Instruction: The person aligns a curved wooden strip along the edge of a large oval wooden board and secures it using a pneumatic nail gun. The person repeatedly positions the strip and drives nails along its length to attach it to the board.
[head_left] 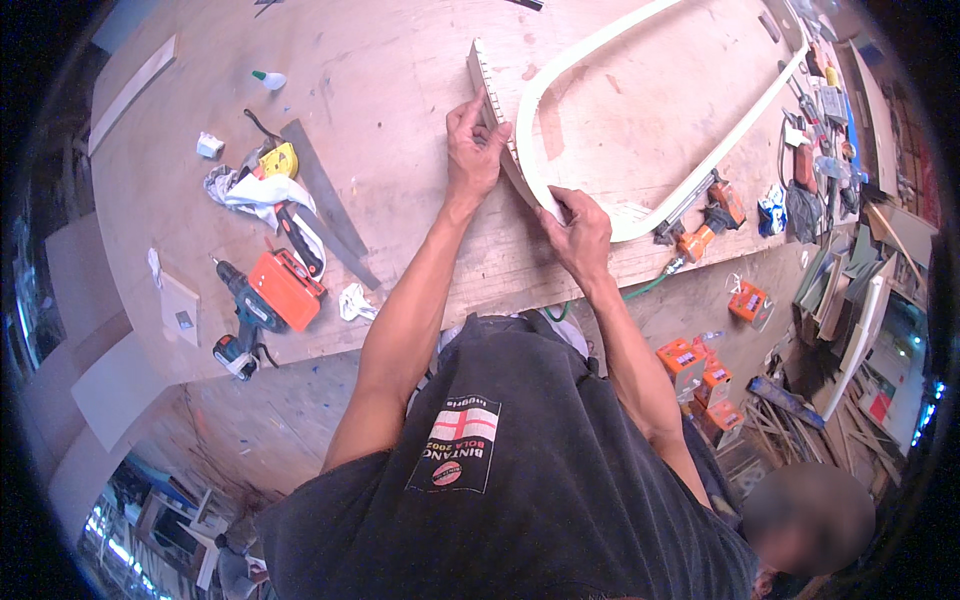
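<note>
Left hand (475,150), fingers curled around the slotted strip (481,72), and right hand (583,235), closed where its near end meets the white curved frame (531,130) on the tabletop (400,60), appear to align both parts, calling next for even pressure.

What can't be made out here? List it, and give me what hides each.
All in the head view:
White curved frame: far part cut off by the upper edge; near bend partly covered by the right hand.
Notched strip: partly hidden by the left hand.
Co-worker's head: blurred.
Distant person: too small to tell what they handle.
</note>
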